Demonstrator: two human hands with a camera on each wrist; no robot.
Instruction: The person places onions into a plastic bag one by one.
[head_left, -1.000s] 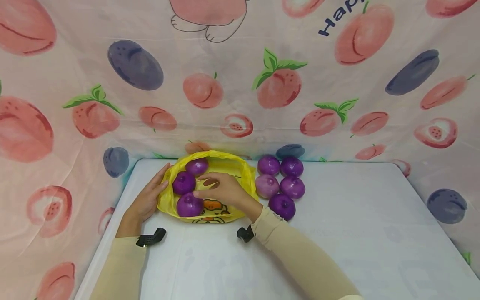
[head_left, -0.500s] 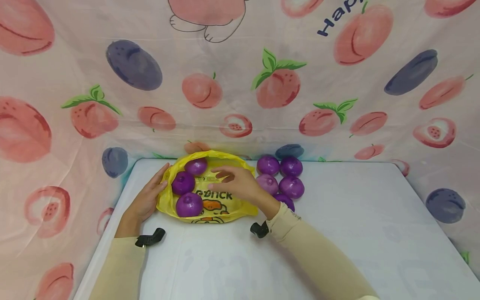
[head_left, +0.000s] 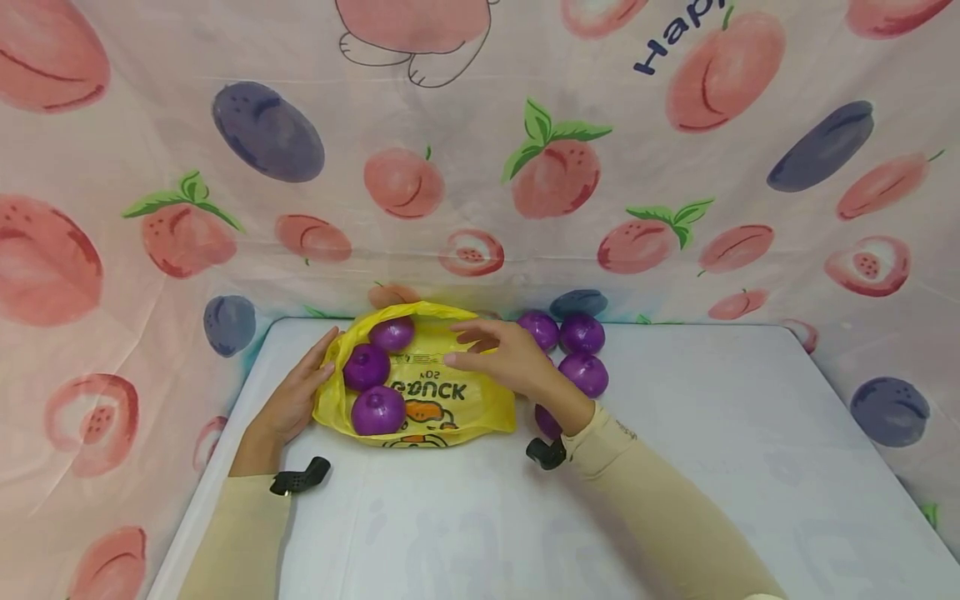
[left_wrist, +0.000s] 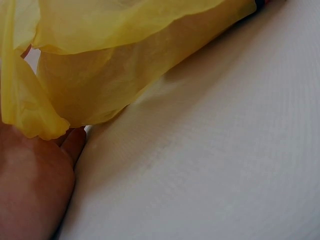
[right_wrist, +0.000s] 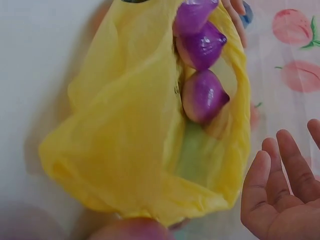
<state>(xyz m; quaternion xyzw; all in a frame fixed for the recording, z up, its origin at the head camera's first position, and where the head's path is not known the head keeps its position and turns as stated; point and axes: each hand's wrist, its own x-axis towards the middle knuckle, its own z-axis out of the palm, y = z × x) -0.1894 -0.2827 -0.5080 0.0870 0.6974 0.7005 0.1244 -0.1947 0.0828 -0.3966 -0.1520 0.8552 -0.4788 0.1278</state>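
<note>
A yellow plastic bag with a printed duck lies on the table, its mouth spread wide. Three glossy purple onions sit along its left side, also seen as onions in the right wrist view. My left hand touches the bag's left rim, fingers straight along the outside and thumb at the edge; in the left wrist view the palm is under draped plastic. Over the bag's right side is my right hand, fingers apart and holding nothing. Beyond it are several more purple onions, some partly covered by the hand.
The white table reaches back to a fruit-printed cloth that hangs behind and at both sides. A black wrist camera sits on the left wrist, another black camera on the right.
My right hand has drawn back to the right, from beside the onions in the bag to over its right rim. The left hand and the three bagged onions stay put.
</note>
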